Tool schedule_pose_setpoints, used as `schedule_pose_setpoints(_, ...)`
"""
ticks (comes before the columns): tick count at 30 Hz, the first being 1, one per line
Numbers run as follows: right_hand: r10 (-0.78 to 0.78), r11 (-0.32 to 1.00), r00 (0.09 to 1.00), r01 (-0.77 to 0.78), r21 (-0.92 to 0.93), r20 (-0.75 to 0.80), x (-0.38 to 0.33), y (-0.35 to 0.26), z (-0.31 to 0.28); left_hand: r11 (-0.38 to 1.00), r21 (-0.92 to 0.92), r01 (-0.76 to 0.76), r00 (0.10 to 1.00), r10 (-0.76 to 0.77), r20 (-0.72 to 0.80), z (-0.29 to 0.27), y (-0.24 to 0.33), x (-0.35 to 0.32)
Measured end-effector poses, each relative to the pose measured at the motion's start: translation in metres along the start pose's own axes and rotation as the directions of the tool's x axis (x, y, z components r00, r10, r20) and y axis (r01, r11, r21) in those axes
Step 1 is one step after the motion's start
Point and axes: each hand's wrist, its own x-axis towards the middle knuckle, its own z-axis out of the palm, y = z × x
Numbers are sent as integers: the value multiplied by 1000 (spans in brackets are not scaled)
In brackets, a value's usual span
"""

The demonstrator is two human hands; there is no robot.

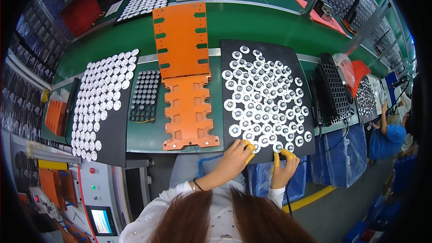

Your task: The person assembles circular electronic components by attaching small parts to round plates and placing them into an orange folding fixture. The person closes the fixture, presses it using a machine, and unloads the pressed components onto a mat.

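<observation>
Many white round discs with dark metallic centres (257, 118) lie spread over a black mat (283, 50) in front of me. At the mat's near edge my left hand (236, 158) has its fingers curled together, yellow covers on the tips, against one white disc (256, 149). To its right my right hand (283, 169) also wears yellow fingertip covers. Its thumb and forefinger stand apart just below another disc (278, 146), with nothing visible between them. Whether they touch that disc is hard to see.
Left of the mat stands an orange slotted fixture (188, 108), its upper plate (181, 40) raised. Beside it are a black tray of round parts (145, 91) and a board of plain white discs (101, 94). A black rack (335, 90) stands right; co-workers sit farther off.
</observation>
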Motion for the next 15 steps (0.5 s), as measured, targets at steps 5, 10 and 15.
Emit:
schedule_pose_setpoints(5, 13, 1000, 1000, -13, -15, -14, -4, 0, 0, 1000, -7, 31, 1000, -31, -4, 13, -3, 2)
schedule_pose_setpoints(10, 311, 950, 945, -307, 52, -97, -12, 10, -5, 993, -114, 20, 994, -32, -105, 2, -5, 6)
schedule_pose_setpoints(15, 701, 312, 597, -748, 585, 390, -41, 50, -5, 916, -346, 203, 977, -165, 138, -17, 7, -21)
